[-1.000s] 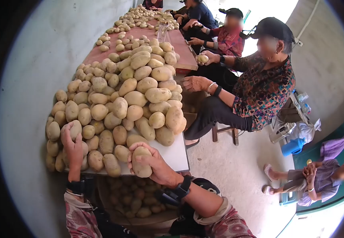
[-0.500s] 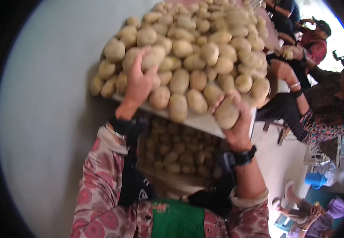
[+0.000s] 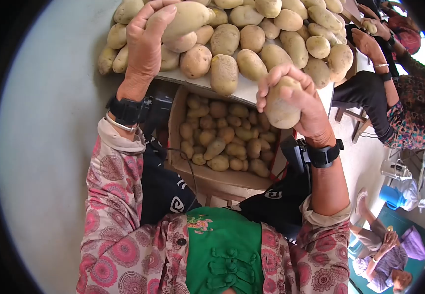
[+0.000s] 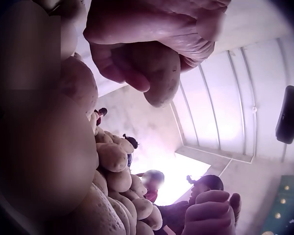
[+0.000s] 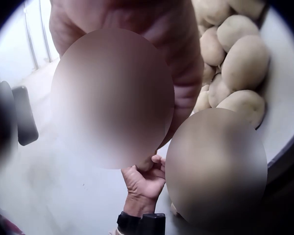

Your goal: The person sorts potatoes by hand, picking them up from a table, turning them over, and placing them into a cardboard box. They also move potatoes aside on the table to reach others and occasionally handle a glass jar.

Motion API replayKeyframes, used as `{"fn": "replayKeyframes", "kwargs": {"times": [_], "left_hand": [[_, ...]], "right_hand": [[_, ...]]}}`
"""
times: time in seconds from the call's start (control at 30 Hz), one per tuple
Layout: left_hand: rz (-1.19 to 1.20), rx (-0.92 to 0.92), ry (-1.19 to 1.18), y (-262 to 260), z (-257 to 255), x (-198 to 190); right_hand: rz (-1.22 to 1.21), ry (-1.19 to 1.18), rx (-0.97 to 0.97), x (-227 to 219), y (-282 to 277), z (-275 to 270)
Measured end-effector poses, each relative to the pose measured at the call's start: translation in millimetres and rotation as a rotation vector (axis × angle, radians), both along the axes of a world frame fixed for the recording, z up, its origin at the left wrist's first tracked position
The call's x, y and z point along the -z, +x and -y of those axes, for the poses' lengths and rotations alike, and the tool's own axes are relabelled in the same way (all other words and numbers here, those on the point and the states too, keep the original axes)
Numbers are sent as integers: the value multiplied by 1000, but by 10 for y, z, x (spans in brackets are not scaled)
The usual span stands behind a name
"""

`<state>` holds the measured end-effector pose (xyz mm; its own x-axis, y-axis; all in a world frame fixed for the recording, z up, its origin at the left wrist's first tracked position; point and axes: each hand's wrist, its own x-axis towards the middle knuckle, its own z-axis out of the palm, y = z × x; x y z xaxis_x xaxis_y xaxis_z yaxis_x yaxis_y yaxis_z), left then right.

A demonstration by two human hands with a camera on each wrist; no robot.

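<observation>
My left hand (image 3: pixel 144 46) grips a long, pale potato (image 3: pixel 185 19) over the left part of the potato pile (image 3: pixel 225 39). Seen from the left wrist, that potato (image 4: pixel 159 73) hangs below the palm with fingers curled about it. Near the table's front right corner, my right hand (image 3: pixel 310 108) holds another potato (image 3: pixel 283 105), fingers behind it and thumb across its near face. A blurred patch hides much of the right hand's grip in the right wrist view, where the left hand (image 5: pixel 144 188) shows lower down.
An open cardboard box (image 3: pixel 217 179) of potatoes stands below the table's front edge (image 3: pixel 247 95). A wall (image 3: pixel 50 122) runs along the left. A seated person (image 3: pixel 408 117) works at the right. Farther back are a blue jug (image 3: pixel 391 196) and another seated person (image 3: pixel 381 259).
The head view has tilted down, bringing the box and my clothing into view. My left hand, earlier among the potatoes, now has one in its grip. The right hand keeps its potato.
</observation>
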<state>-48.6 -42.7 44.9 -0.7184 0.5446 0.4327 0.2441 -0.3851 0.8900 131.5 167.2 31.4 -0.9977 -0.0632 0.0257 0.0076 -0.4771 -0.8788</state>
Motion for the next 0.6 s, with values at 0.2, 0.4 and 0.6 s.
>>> {"fn": "replayKeyframes", "kwargs": {"times": [0.2, 0.4, 0.6], "left_hand": [[147, -216, -81, -33, 31, 154], [340, -204, 173, -159, 286, 287], [-48, -139, -111, 261, 149, 175]], "right_hand": [[141, 405, -353, 109, 237, 170], [200, 526, -483, 283, 420, 254], [3, 172, 151, 124, 418, -101]]}}
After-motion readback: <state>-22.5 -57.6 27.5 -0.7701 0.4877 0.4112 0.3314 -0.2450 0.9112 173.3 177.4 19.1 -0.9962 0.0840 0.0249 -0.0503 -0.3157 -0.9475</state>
